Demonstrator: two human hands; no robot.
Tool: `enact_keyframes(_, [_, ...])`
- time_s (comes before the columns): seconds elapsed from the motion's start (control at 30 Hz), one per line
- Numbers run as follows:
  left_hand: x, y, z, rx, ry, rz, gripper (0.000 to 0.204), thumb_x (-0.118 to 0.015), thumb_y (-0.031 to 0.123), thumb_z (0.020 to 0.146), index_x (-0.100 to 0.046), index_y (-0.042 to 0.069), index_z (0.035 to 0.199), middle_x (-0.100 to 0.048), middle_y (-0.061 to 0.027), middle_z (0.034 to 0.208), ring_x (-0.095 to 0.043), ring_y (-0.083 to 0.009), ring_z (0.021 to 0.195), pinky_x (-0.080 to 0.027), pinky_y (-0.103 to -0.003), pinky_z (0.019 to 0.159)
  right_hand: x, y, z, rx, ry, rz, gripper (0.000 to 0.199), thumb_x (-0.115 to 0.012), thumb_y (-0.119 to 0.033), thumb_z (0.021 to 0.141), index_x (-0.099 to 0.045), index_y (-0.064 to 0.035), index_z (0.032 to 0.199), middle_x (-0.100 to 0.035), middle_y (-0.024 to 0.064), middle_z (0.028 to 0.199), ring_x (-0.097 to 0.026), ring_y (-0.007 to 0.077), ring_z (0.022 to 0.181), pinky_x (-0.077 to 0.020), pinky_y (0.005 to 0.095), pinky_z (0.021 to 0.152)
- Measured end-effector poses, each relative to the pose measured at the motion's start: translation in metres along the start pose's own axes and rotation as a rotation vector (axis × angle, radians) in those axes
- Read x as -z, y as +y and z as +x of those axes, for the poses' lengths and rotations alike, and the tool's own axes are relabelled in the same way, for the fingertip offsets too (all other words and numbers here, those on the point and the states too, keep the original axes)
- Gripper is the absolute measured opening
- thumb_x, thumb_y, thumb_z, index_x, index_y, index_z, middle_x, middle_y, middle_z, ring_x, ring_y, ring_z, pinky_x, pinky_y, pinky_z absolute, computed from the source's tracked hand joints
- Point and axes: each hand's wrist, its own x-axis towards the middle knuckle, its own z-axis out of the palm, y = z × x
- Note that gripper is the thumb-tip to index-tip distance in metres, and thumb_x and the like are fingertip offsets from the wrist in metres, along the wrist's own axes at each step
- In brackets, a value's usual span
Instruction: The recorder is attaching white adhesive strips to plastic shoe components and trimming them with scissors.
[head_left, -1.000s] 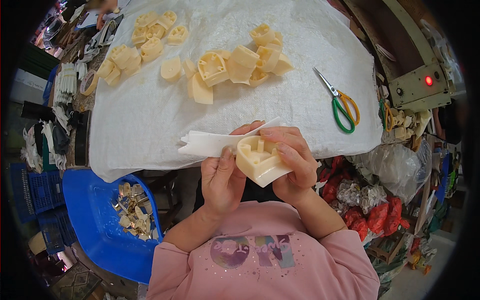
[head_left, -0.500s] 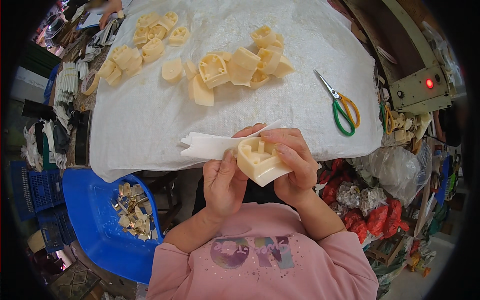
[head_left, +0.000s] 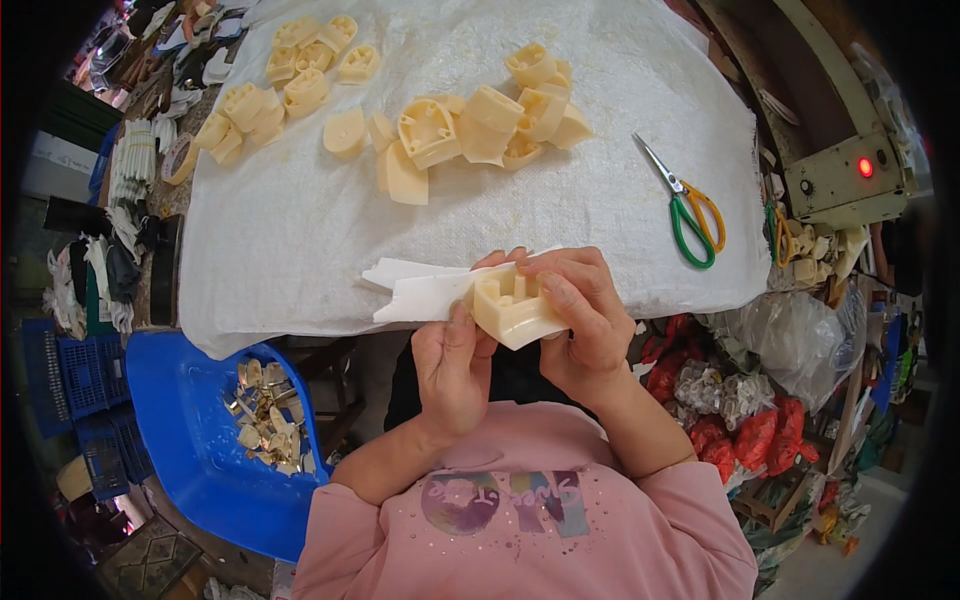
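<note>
In front of my chest, at the near edge of the table, I hold a cream plastic part (head_left: 515, 312) with an open top and small posts inside. My left hand (head_left: 452, 365) pinches its left side, thumb in front. My right hand (head_left: 588, 318) is closed round its right side, fingers over the far rim. A white strip (head_left: 425, 290) with jagged ends is wrapped behind the part and sticks out to the left; my fingers press it against the part. Farther off lie more cream plastic parts (head_left: 428, 132) in a loose heap.
White woven sheeting (head_left: 600, 220) covers the table. Scissors (head_left: 690, 205) with green and yellow handles lie at the right. Another group of cream parts (head_left: 305, 90) is at the far left. Below left stands a blue tub (head_left: 190, 440) with shiny metallic pieces; a control box (head_left: 845, 180) glows red at right.
The plastic part has tilted slightly and moved a little away from me, its front wall turning up. The white strip shows broader on the left. Another person's hand at the far left has left the view.
</note>
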Motion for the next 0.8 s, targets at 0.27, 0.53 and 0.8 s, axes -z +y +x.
enact_keyframes(0.27, [0.002, 0.005, -0.008, -0.050, -0.041, 0.001, 0.051, -0.029, 0.027, 0.101, -0.030, -0.012, 0.134, -0.040, -0.0230, 0.137, -0.043, -0.0283, 0.126, -0.037, -0.039, 0.104, 0.006, -0.001, -0.001, 0.035, -0.017, -0.110, 0.049, -0.065, 0.004, 0.063, -0.055, -0.0026, 0.110, -0.062, 0.0115, 0.099, -0.054, 0.0278, 0.077, -0.0439, 0.0360, 0.066])
enact_keyframes(0.53, [0.030, 0.023, -0.002, -0.114, 0.058, 0.359, 0.035, -0.040, 0.015, 0.099, -0.052, -0.013, 0.117, -0.057, -0.0198, 0.117, -0.058, -0.0241, 0.107, -0.050, -0.033, 0.090, 0.022, -0.008, 0.006, 0.026, -0.190, -0.260, 0.047, -0.068, -0.011, 0.061, -0.060, -0.0178, 0.106, -0.060, 0.0043, 0.092, -0.049, 0.0227, 0.078, -0.0294, 0.0410, 0.076])
enact_keyframes(0.8, [0.025, 0.015, -0.008, -0.025, 0.130, 0.428, 0.032, -0.046, 0.012, 0.097, -0.054, -0.011, 0.116, -0.062, -0.0173, 0.107, -0.061, -0.0201, 0.099, -0.051, -0.033, 0.088, 0.022, -0.021, 0.013, -0.077, -0.498, -0.393, 0.035, -0.064, -0.006, 0.060, -0.060, -0.0203, 0.092, -0.043, 0.0034, 0.077, -0.045, 0.0208, 0.076, -0.0243, 0.0431, 0.072])
